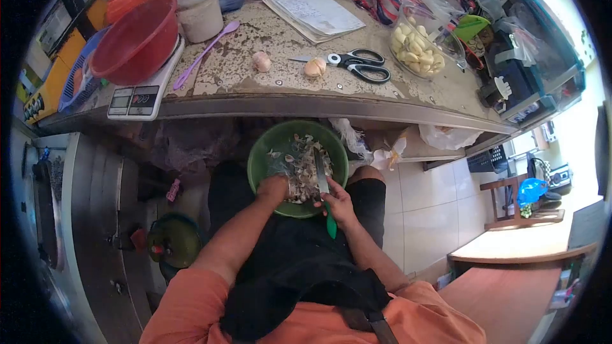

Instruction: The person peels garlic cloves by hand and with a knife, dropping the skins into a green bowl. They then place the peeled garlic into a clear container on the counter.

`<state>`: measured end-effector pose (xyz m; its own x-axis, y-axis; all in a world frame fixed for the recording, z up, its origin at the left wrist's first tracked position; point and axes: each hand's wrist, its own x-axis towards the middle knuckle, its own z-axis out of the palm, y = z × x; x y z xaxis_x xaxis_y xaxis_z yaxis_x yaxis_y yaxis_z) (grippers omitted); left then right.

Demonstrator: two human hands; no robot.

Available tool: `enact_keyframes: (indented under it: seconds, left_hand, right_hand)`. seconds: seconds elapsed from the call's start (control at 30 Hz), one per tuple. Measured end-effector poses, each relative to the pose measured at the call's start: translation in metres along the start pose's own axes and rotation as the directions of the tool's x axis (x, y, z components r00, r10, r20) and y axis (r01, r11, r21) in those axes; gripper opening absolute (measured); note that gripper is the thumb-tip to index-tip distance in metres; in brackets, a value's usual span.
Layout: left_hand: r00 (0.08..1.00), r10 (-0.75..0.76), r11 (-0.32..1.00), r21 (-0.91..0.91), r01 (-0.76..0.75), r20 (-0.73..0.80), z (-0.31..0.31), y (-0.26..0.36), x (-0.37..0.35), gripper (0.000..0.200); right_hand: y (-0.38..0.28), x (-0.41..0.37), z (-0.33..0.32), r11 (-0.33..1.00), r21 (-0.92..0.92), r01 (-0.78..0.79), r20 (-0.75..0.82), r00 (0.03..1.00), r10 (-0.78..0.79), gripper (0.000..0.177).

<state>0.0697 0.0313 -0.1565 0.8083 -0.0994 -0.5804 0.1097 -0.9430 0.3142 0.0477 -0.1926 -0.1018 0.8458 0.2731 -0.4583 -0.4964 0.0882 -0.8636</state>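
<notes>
one knife (pixel 322 181) in right hand (pixel 338 206); left hand (pixel 274 188) in bowl (pixel 260 153); notes (pixel 315 11) illegible

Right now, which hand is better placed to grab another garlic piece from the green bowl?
Left. The left hand rests among the garlic pieces in the green bowl; the right hand is shut on the green-handled knife.

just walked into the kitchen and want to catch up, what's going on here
A seated person has a green bowl of garlic skins on the lap, below the counter. The right hand grips a green-handled knife, blade over the bowl; the left hand reaches into the skins. On the counter lie two garlic bulbs, scissors and a clear bowl of peeled cloves.
</notes>
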Motion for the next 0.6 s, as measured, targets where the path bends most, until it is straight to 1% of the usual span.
enact_keyframes:
  seconds: [0.1, 0.2, 0.23, 0.27, 0.33, 0.4, 0.5, 0.6]
  left_hand:
    - [0.984, 0.054, 0.999, 0.000, -0.054, -0.169, -0.002, 0.006, -0.017, 0.065]
    - [0.987, -0.048, 0.998, 0.024, 0.052, -0.152, 0.034, -0.008, 0.019, 0.049]
    - [0.964, 0.007, 0.997, 0.075, 0.013, -0.265, 0.033, -0.006, 0.008, 0.038]
    - [0.926, 0.066, 0.991, 0.131, -0.017, -0.373, 0.026, 0.001, -0.007, 0.030]
    - [0.968, 0.101, 0.986, 0.150, -0.067, -0.232, -0.001, 0.009, -0.021, 0.030]
    - [0.949, 0.117, 0.989, 0.125, -0.084, -0.291, 0.020, -0.001, -0.005, 0.028]
    - [0.975, 0.094, 0.990, 0.121, -0.070, -0.202, 0.010, 0.004, -0.014, 0.027]
    - [0.963, 0.150, 0.972, 0.214, -0.101, -0.225, 0.012, 0.001, -0.014, 0.028]
  right_hand:
    - [0.000, 0.001, 0.000, 1.000, -0.012, 0.009, 0.012, 1.000, -0.009, 0.061]
    - [0.001, 0.002, -0.002, 1.000, -0.029, 0.010, 0.000, 1.000, -0.010, 0.061]
    - [0.001, 0.001, -0.004, 0.999, -0.038, 0.011, -0.009, 1.000, -0.011, 0.061]
    - [0.001, 0.001, -0.005, 0.999, -0.048, 0.012, -0.015, 1.000, -0.013, 0.061]
    - [0.004, 0.002, -0.005, 1.000, -0.009, 0.014, -0.006, 1.000, -0.014, 0.062]
    - [0.006, 0.004, -0.006, 1.000, -0.002, 0.011, 0.001, 1.000, -0.011, 0.061]
    - [0.004, 0.005, -0.006, 1.000, -0.029, 0.003, 0.002, 1.000, -0.003, 0.061]
    - [-0.002, 0.001, -0.006, 0.999, -0.044, 0.001, 0.002, 1.000, -0.001, 0.062]
